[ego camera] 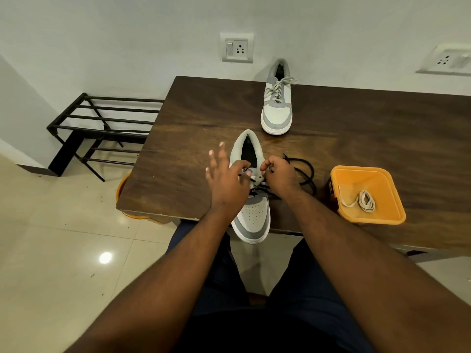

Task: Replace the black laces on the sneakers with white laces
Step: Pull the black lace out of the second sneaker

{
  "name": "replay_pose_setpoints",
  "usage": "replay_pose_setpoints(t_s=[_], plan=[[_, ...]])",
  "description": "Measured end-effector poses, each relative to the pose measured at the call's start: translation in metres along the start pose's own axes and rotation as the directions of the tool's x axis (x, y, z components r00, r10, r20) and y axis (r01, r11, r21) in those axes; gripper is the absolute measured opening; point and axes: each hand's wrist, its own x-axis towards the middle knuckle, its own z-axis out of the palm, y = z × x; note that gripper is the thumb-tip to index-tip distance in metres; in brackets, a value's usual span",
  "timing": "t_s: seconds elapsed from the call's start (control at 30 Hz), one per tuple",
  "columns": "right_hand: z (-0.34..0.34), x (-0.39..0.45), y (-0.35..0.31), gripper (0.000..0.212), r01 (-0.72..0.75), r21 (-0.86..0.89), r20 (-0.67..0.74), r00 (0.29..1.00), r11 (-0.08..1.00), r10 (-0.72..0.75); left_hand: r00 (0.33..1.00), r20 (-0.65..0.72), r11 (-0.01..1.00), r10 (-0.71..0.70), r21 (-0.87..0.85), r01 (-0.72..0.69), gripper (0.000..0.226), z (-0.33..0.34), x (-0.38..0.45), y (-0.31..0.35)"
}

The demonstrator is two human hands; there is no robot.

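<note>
A person seated at a dark wooden counter (pixel 356 138) works the black lace (pixel 304 174) out of the near sneaker (pixel 254 215), whose toe hangs just over the counter's front edge. The right hand (pixel 279 174) is curled with its grip pinched together at the shoe's upper eyelets, apparently on the black lace, though the exact contact is too small to confirm; the left hand (pixel 226 174) touches the opposite side of the shoe's opening with thumb and forefinger, its other fingers spread apart and holding nothing. A freed length of the black lace lies looped on the counter just right of the right hand, while crossings of it remain threaded through the lower eyelets, suggesting the unlacing of this shoe is partly done. Farther back, near the wall, the second sneaker (pixel 277 103) already carries white laces, so roughly half the job appears complete. A spare white lace (pixel 364 201) waits coiled in an orange tub (pixel 377 171) at the counter's right. Left to do, by this view: pull out the remaining black lace and thread the white one through.
</note>
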Motion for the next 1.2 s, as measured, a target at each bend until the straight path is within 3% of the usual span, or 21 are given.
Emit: replay_pose_setpoints(t_s=[0.07,0.13,0.2,0.27,0.3,0.37,0.4,0.43,0.47,0.5,0.57,0.63,0.73,0.8,0.87,0.9,0.97,1.03,1.1,1.17,1.2], plan=[[0.000,-0.001,0.000,0.022,-0.007,0.012,-0.004,1.000,1.000,0.007,0.985,0.167,0.967,0.035,0.243,-0.075,0.013,0.001,0.010,0.006],[0.000,-0.001,0.000,0.022,-0.016,0.011,-0.009,1.000,1.000,0.016,0.973,0.232,0.941,0.017,0.326,-0.094,0.012,0.005,0.016,0.004],[-0.001,0.000,0.001,0.023,-0.016,0.005,-0.005,1.000,1.000,0.016,0.988,0.156,0.992,-0.007,0.127,-0.013,0.013,0.007,0.014,0.001],[-0.001,0.002,0.002,0.024,-0.021,0.010,0.007,1.000,1.000,0.021,0.980,-0.080,0.927,-0.183,-0.346,0.145,0.014,0.004,0.008,-0.003],[-0.001,0.002,0.002,0.024,-0.024,0.012,0.011,1.000,1.000,0.024,0.916,-0.188,0.800,-0.355,-0.567,0.194,0.012,0.001,0.006,-0.004],[0.000,0.002,0.002,0.025,-0.020,0.013,0.007,1.000,1.000,0.020,0.695,-0.256,0.524,-0.672,-0.828,0.201,0.015,-0.008,0.007,-0.008],[0.001,0.002,0.003,0.026,-0.015,0.011,0.002,1.000,1.000,0.015,0.604,-0.259,0.460,-0.753,-0.865,0.202,0.018,-0.012,0.009,-0.010],[0.002,0.002,0.003,0.026,-0.012,0.008,0.001,1.000,1.000,0.012,0.573,-0.271,0.456,-0.773,-0.866,0.204,0.021,-0.015,0.009,-0.009],[0.002,0.002,0.003,0.027,-0.014,0.005,0.000,1.000,1.000,0.014,0.607,-0.322,0.531,-0.727,-0.824,0.199,0.024,-0.016,0.010,-0.009],[0.003,0.002,0.004,0.027,-0.021,0.005,0.000,1.000,1.000,0.021,0.703,-0.382,0.670,-0.600,-0.720,0.181,0.027,-0.014,0.011,-0.010],[0.003,0.002,0.002,0.027,-0.030,0.011,0.002,1.000,0.999,0.030,0.935,-0.288,0.954,-0.208,-0.269,0.130,0.026,-0.007,0.011,-0.006],[0.002,0.001,0.001,0.026,-0.035,0.018,0.008,0.999,0.999,0.035,0.999,0.036,0.986,0.009,0.163,-0.014,0.019,-0.001,0.012,0.001],[0.001,-0.001,-0.001,0.023,-0.036,0.024,0.009,0.999,0.999,0.036,0.970,0.241,0.913,0.024,0.390,-0.120,0.014,0.006,0.013,0.004],[-0.001,-0.002,-0.001,0.022,-0.031,0.025,0.006,0.999,0.999,0.031,0.984,0.179,0.969,0.014,0.242,-0.057,0.012,0.010,0.012,-0.002],[-0.002,-0.002,0.000,0.021,-0.036,0.026,0.018,0.999,0.999,0.036,0.995,-0.058,0.984,-0.083,-0.160,0.073,0.018,0.009,0.011,-0.008],[-0.002,-0.002,0.000,0.021,-0.035,0.026,0.025,0.999,0.999,0.034,0.950,-0.223,0.911,-0.217,-0.397,0.115,0.018,0.006,0.010,-0.012],[-0.002,-0.001,0.000,0.023,-0.030,0.024,0.025,0.999,0.999,0.029,0.704,-0.407,0.663,-0.582,-0.739,0.120,0.012,-0.007,0.015,-0.022],[0.000,-0.001,0.001,0.024,-0.027,0.016,0.019,0.999,1.000,0.027,0.492,-0.353,0.438,-0.796,-0.897,0.065,0.011,-0.022,0.024,-0.035],[0.001,-0.001,0.002,0.023,-0.024,0.006,0.015,1.000,1.000,0.024,0.409,-0.317,0.369,-0.856,-0.928,0.054,0.018,-0.029,0.028,-0.044],[0.001,-0.002,0.002,0.023,-0.024,0.005,0.014,1.000,1.000,0.024,0.507,-0.414,0.552,-0.756,-0.819,0.156,0.033,-0.027,0.023,-0.041],[0.001,-0.002,0.002,0.022,-0.025,0.006,0.012,1.000,1.000,0.025,0.648,-0.464,0.727,-0.605,-0.653,0.211,0.036,-0.021,0.019,-0.037]])
